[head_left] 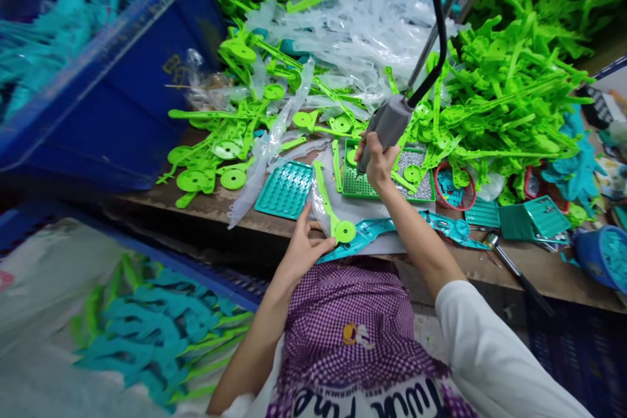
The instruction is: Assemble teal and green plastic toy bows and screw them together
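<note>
My right hand [379,162] is wrapped round a grey electric screwdriver [392,121], which points down over a green tray [362,184] of small silver screws. A black cord rises from the tool's top. At the table's front edge my left hand [306,241] grips a bright green plastic arm with a round disc end [345,231], its thumb close to the disc. Against that arm lies a clear plastic piece [321,204]. Just beneath is a long teal plastic part [375,228], lying along the edge. Beside my left fingers is a teal ridged tray [285,189].
Piles of green parts [509,98] and clear parts [343,32] cover the back. A blue bin [112,91] stands left. A red basket [455,186], a hammer [514,264] and a blue bucket [595,255] are right. Below left is a crate [220,284] with finished-looking parts.
</note>
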`<action>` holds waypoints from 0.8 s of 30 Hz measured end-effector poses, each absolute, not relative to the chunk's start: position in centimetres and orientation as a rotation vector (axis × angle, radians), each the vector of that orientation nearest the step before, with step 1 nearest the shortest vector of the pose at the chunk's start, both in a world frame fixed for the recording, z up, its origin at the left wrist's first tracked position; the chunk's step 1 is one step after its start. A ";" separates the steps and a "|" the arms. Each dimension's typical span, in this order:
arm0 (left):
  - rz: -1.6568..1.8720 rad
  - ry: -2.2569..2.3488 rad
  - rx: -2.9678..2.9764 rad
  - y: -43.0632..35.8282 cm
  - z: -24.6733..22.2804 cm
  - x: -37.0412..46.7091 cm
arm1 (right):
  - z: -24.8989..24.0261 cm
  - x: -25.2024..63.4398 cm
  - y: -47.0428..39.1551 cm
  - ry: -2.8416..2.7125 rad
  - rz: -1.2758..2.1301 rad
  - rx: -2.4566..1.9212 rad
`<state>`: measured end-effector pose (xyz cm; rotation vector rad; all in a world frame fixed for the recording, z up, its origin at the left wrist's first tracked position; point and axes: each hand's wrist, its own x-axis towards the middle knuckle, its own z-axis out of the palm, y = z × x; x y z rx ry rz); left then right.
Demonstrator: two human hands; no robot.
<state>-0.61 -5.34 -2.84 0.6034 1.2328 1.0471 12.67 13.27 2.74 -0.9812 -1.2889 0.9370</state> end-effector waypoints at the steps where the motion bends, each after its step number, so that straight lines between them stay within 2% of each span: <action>1: 1.059 1.238 0.594 -5.3 -2.8 -0.5 | 2.8 12.7 13.3 -1.293 0.935 -0.992; 6: 1.078 1.235 0.551 -5.3 -2.4 -0.3 | 5.2 13.4 12.0 -1.222 0.931 -0.990; 10: 1.089 1.214 0.555 -5.4 -2.4 -0.3 | 7.2 13.8 7.2 -1.203 1.048 -0.992; 16: 1.122 1.202 0.591 -5.4 -2.7 -0.2 | 5.8 12.3 1.4 -1.285 1.446 -0.733; 24: 1.185 1.186 0.621 -5.3 -4.1 0.1 | 5.1 11.5 0.8 -1.292 1.482 -0.750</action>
